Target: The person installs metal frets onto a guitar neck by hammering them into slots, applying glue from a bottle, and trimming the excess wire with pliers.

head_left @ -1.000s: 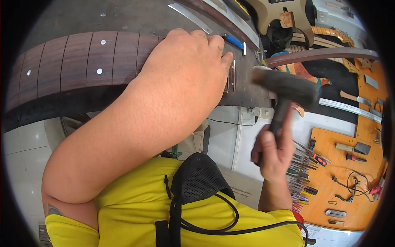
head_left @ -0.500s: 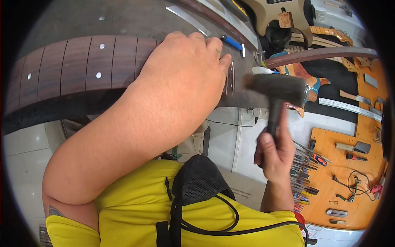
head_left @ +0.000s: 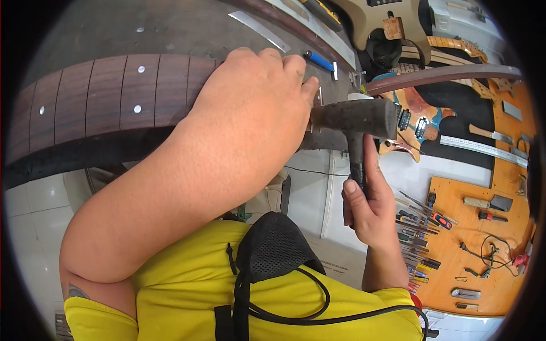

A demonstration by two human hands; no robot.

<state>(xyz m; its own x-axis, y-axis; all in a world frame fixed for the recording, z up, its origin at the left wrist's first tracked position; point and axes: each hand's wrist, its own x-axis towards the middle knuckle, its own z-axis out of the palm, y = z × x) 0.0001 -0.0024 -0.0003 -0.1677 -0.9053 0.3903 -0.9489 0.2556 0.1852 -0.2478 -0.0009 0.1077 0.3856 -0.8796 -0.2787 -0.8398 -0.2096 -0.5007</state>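
"What do we see, largest first?"

"Our grey desk [head_left: 187, 28], partly cut off by the dark round border, with a fretboard [head_left: 102, 99] lying along it."

"And our hands?"

"Our left hand [head_left: 256, 85] covers part of the fretboard; its palm is hidden, so we cannot tell what it grips. Our right hand [head_left: 369, 210] is closed around a hammer [head_left: 355, 116], head beside our left fingers, contact unclear."

"Anything smaller?"

"A blue-handled tool [head_left: 320, 60], near those fingers."
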